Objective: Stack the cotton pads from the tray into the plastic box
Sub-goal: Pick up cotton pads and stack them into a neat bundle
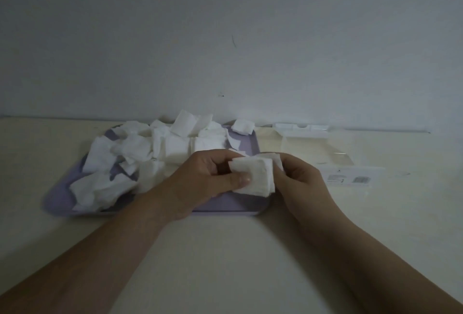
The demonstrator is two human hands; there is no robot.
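Over the near right corner of the tray (225, 204), my left hand (208, 175) pinched a small stack of cotton pads (255, 175), thumb on top. My right hand (303, 183) curled round its other edge, I judged to square it for the plastic box (313, 148) beside the tray. Loose pads (120, 158) lay heaped behind.

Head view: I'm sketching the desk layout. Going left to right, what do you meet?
First the loose cotton pads on the tray → left hand → stack of pads gripped by both hands → right hand → plastic box.
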